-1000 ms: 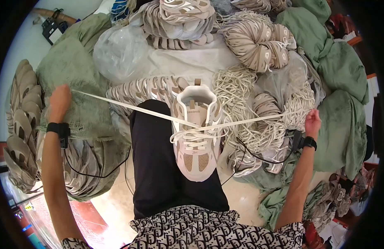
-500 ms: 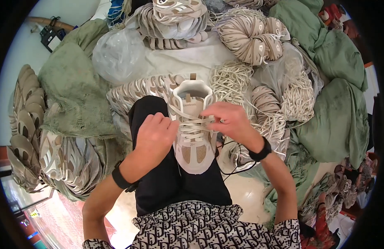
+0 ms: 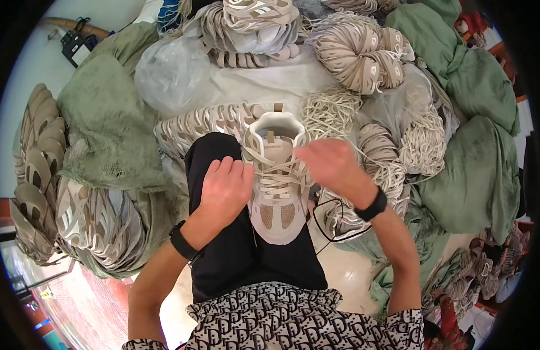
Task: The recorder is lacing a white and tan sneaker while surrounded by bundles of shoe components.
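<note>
Shoe [image 3: 274,230]: beige and cream, tan mesh toe panels [image 3: 288,216]. Laces [image 3: 276,191]: cream. Trousers [image 3: 223,268]: plain black. Shirt [image 3: 270,318]: pale, repeating black letter pattern. Bunched cloth [image 3: 465,181]: muted green.

1. You have bright, fairly even light across the middle, so the shoe [image 3: 277,213] reads clearly, with only soft shading inside its collar.
2. To your lower left, glare washes a patch out to pink and white.
3. A small sheen glints off the floor [image 3: 347,273] to your right.
4. Your black trousers [image 3: 223,268] lose most detail.
5. Your right hand [image 3: 329,166] looks slightly smeared; your left hand [image 3: 226,189] is crisper.
6. Around you, the fisheye bends edges into a black rim.
</note>
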`<state>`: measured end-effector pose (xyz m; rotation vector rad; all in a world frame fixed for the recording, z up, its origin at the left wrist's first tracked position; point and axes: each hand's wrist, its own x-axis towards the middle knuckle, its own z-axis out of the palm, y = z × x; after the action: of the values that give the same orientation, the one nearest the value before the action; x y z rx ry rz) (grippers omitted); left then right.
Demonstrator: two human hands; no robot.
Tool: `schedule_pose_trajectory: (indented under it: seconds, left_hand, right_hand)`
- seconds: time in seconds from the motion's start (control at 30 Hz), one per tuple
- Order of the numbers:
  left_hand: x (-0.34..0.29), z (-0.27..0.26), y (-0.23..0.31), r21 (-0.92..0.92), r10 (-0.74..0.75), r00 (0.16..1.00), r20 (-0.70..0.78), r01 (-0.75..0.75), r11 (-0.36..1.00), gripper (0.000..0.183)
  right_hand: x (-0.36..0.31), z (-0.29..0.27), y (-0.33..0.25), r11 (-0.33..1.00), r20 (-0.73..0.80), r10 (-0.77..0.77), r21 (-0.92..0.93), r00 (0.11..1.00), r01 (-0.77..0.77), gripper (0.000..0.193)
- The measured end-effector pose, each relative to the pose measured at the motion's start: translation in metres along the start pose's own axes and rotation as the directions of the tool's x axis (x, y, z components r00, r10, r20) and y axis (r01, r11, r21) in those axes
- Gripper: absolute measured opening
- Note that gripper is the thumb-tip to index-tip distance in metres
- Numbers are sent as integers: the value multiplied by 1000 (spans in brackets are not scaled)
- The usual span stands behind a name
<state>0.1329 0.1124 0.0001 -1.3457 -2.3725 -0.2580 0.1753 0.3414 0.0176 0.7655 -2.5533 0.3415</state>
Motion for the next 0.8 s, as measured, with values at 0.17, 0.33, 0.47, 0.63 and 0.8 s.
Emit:
schedule_pose_trajectory:
  seconds: [0.17, 0.33, 0.47, 0.63, 0.8]
  left_hand:
    - [11, 4, 3, -4, -14, 998, 56, 15, 1000, 13]
    - [-13, -36, -16, -86, -86, 994, 63, 92, 992, 11]
    - [-43, -136, -83, 177, -224, 964, -144, 248, 952, 16]
    - [-135, -324, -175, 633, -539, 826, -163, 507, 585, 57]
    - [-169, -288, -172, 851, -521, 849, 85, 211, 481, 61]
  right_hand:
    - [-47, 6, 60, 961, -178, 275, 76, 945, -265, 18]
    - [-54, 46, 46, 860, 338, 390, 199, 857, -470, 22]
    - [-77, 12, 51, 497, 222, 685, 554, 694, -668, 38]
    - [-91, 24, 88, 415, 292, 694, 585, 658, -697, 34]
    - [-36, 14, 81, 306, 348, 688, 657, 637, -689, 34]
